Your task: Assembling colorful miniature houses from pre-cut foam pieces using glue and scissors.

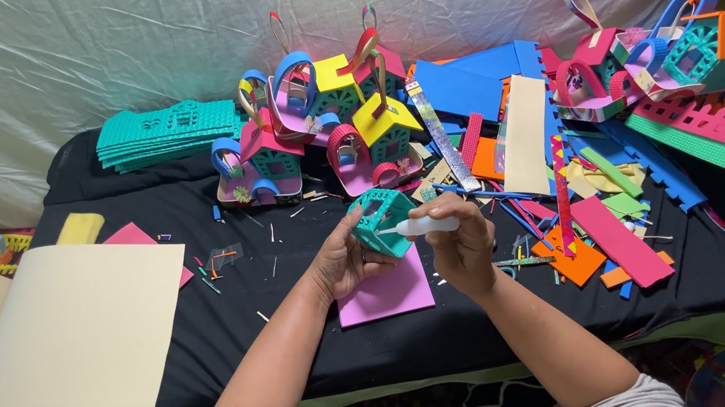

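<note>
1. Two bare hands at the middle of the black cloth-covered table [203, 309].
2. Left hand [340, 261]: fingers closed around the side of a small teal foam house piece [382, 221], holding it tilted above the table.
3. Right hand [463, 245]: closed on a slim white glue tube [425, 225], held level with its tip touching the teal foam house piece.
4. Pink foam square [387, 293]: flat on the cloth, directly beneath both hands.
5. Large cream foam sheet [75, 330]: flat at the left, reaching over the table's near edge.
6. Stack of teal foam sheets [164, 132]: far left corner, lying flat.
7. Group of finished foam houses [321, 132]: yellow and pink roofs, looped handles, upright just behind the hands.
8. Second group of foam houses [653, 62]: far right, upright, well apart from the hands.
9. Blue foam sheets [470, 82]: between the two groups, flat.
10. Cream strip [525, 137]: lying across the blue foam sheets and the scraps.
11. Heap of foam offcuts [599, 237]: orange, pink, green and blue, just right of the right hand.
12. Small loose slivers [215, 262]: scattered on the cloth, left of the left hand.
</note>
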